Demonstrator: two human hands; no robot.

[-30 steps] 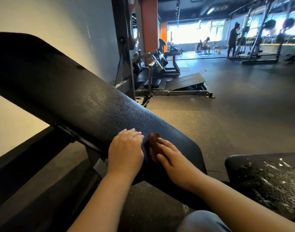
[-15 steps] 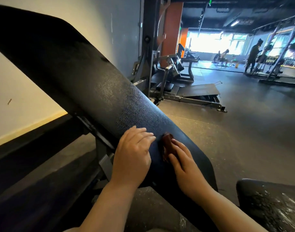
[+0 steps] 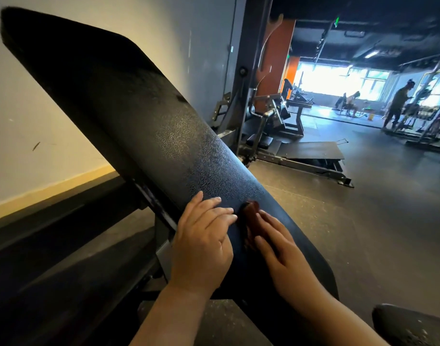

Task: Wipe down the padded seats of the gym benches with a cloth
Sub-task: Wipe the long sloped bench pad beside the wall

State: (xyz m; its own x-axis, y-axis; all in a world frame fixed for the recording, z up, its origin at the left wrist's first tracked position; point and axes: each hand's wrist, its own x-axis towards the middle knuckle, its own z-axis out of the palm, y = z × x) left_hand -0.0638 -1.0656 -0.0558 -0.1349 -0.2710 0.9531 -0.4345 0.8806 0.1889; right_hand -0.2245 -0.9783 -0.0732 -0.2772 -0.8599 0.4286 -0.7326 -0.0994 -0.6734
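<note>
Two bare hands rest on the lower end of a black padded bench back (image 3: 149,136) that slopes up toward the wall at left; the left hand (image 3: 201,243) lies flat with fingers straight and slightly spread, holding nothing; the right hand (image 3: 281,253) presses a small dark reddish-brown cloth (image 3: 249,216) against the pad under straight fingers, just beside the left hand's fingertips; a second black pad (image 3: 413,325), its surface speckled, sits at lower right; farther back, a gym machine (image 3: 276,121) stands on the dark floor, and two people are near the bright windows (image 3: 338,81).
</note>
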